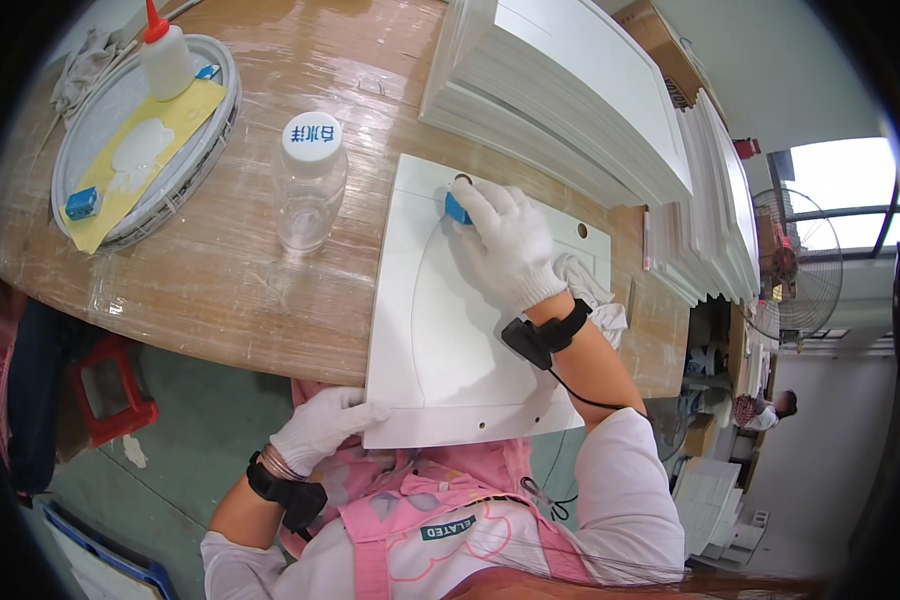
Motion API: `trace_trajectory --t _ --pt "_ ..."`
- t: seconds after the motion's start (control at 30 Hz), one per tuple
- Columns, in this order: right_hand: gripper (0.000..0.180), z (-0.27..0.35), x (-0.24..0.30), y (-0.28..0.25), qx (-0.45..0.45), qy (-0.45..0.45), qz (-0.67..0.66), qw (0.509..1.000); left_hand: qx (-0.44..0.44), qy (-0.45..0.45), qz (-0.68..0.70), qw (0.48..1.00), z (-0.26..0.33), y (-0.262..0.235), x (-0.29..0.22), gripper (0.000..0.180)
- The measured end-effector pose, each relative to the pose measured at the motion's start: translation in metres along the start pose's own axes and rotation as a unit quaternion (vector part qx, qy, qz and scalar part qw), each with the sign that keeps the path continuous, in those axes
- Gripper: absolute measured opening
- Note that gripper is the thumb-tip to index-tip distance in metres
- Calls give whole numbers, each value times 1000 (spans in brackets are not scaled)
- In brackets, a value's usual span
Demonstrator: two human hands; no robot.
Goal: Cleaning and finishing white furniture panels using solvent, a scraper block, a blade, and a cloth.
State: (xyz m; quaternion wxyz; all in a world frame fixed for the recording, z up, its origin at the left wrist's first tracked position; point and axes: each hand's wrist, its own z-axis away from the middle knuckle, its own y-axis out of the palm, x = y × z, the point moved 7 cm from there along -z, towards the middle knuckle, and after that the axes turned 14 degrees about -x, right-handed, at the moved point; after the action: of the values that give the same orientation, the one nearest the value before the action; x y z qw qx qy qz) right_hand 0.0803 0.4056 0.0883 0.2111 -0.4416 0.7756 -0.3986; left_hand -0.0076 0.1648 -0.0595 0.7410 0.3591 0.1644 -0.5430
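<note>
On the left I see my left hand (322,424) in a white glove; its fingers are closed over the near left corner of the white panel (450,340) and hold it down at the table (220,290) edge. The panel lies flat, its long axis running from near to far. Further right, at the far end, my right hand (510,245) presses a small blue block (457,210) on the panel, fingers closed around it, I think. A shallow groove curves from the block toward me, so the right hand is the nearer one to it.
</note>
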Motion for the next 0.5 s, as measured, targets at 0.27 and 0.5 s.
trace_trajectory --t 0.27,0.5 --pt "33 1 -3 0 -2 3 -3 1000 2 3 13 1000 2 1 -2 42" --pt "37 1 -1 -1 14 26 -21 999 4 9 22 1000 -4 -2 8 39"
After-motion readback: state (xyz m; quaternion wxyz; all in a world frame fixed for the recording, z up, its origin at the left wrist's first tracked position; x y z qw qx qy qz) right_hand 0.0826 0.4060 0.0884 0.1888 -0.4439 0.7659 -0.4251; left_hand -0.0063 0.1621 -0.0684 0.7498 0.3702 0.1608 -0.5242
